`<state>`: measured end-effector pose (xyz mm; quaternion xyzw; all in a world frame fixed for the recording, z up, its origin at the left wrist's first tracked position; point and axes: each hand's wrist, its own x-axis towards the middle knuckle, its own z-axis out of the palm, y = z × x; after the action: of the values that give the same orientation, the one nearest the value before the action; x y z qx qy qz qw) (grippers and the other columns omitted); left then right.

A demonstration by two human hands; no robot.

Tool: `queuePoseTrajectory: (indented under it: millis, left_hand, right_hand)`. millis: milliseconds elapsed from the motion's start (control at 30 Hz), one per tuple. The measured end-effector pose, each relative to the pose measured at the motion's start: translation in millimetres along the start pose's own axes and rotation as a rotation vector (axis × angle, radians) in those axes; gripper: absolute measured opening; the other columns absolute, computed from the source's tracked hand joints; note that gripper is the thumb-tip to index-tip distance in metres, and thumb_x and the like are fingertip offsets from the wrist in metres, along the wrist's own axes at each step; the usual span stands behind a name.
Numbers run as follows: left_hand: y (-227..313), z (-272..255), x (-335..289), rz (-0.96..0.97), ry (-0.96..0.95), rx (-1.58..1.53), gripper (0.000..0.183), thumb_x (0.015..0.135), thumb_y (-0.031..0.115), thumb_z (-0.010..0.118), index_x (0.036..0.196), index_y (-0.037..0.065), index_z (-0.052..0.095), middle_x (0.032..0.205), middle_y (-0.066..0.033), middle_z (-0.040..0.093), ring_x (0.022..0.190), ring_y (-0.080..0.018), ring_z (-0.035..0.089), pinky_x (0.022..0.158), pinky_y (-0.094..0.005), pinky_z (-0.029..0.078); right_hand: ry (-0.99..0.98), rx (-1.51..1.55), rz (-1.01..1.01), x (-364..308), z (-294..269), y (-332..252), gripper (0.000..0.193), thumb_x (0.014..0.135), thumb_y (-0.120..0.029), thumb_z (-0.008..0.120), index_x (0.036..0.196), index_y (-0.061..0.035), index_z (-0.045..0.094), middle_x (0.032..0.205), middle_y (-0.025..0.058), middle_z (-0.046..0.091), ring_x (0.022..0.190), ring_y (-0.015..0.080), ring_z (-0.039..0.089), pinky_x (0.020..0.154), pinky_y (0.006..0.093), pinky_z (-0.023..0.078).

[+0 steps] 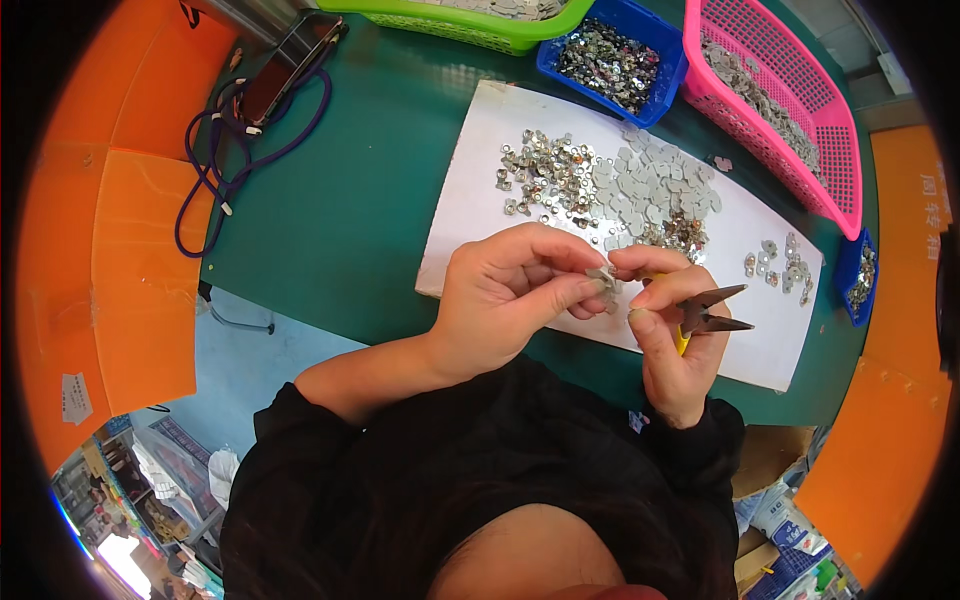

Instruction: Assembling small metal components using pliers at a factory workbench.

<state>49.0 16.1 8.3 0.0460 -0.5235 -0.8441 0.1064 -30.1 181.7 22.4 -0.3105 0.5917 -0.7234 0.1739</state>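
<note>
My left hand (515,285) is closed, pinching small flat grey pieces (607,285) between thumb and fingers above the white board (450,230). Close beside it, my right hand (680,345) keeps a pair of pliers (712,308) with yellow handles tucked in its grip. The dark jaws stand apart and point right, away from the grey pieces. Its index finger reaches toward the left hand's fingertips; whether it touches the pieces I cannot tell. Just beyond the hands lie a pile of shiny metal fasteners (555,170) and a heap of flat grey pieces (655,180).
At the back stand a green basket (470,35), a blue bin (665,85) of metal parts and a pink basket (848,180) of grey pieces. A small blue tray (850,265) sits far right. Left lie a phone (285,80) and a dark cord (265,150) on the green table (370,150).
</note>
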Motion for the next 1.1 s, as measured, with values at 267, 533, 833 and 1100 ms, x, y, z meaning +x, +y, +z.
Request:
queuePoseTrajectory:
  millis: [267, 533, 833, 1100]
  left_hand:
    - [1, -2, 1, -0.018, 0.04, 0.046, 0.012, 0.096, -0.001, 0.055, 0.107, -0.005, 0.055, 0.092, -0.0167, 0.067, 0.082, -0.0229, 0.07, 0.072, -0.0322, 0.06]
    - [-2, -2, 2, 0.033, 0.076, 0.036, 0.01, 0.096, -0.001, 0.056, 0.105, -0.004, 0.055, 0.09, -0.0171, 0.067, 0.08, -0.0246, 0.071, 0.07, -0.0329, 0.06]
    - [0, 4, 7, -0.558, -0.065, -0.75, 0.012, 0.1, 0.013, 0.053, 0.109, 0.004, 0.053, 0.092, -0.0081, 0.064, 0.082, -0.0129, 0.066, 0.072, -0.0224, 0.056]
    - [3, 12, 9, -0.6, -0.086, -0.73, 0.02, 0.098, 0.007, 0.055, 0.117, 0.001, 0.057, 0.096, -0.0081, 0.065, 0.082, -0.0129, 0.066, 0.072, -0.0234, 0.058]
  right_hand:
    - [-0.005, 0.006, 0.052, -1, -1, -1, 0.013, 0.083, 0.004, 0.066, 0.094, 0.0008, 0.059, 0.118, 0.0214, 0.062, 0.106, 0.0236, 0.059, 0.096, 0.0372, 0.045]
    - [-0.03, -0.008, 0.055, 0, -2, -2, 0.013, 0.083, 0.003, 0.067, 0.093, 0.0007, 0.059, 0.121, 0.0227, 0.061, 0.107, 0.0238, 0.059, 0.097, 0.037, 0.045]
    - [0.262, -0.257, -0.371, 6, 4, 21, 0.019, 0.078, 0.006, 0.068, 0.092, -0.0035, 0.059, 0.089, 0.0098, 0.057, 0.082, 0.0213, 0.052, 0.075, 0.0318, 0.042]
    - [0.246, -0.561, -0.438, 4, -3, 18, 0.021, 0.074, 0.004, 0.071, 0.09, -0.0048, 0.061, 0.082, 0.0082, 0.056, 0.077, 0.0219, 0.051, 0.069, 0.031, 0.041]
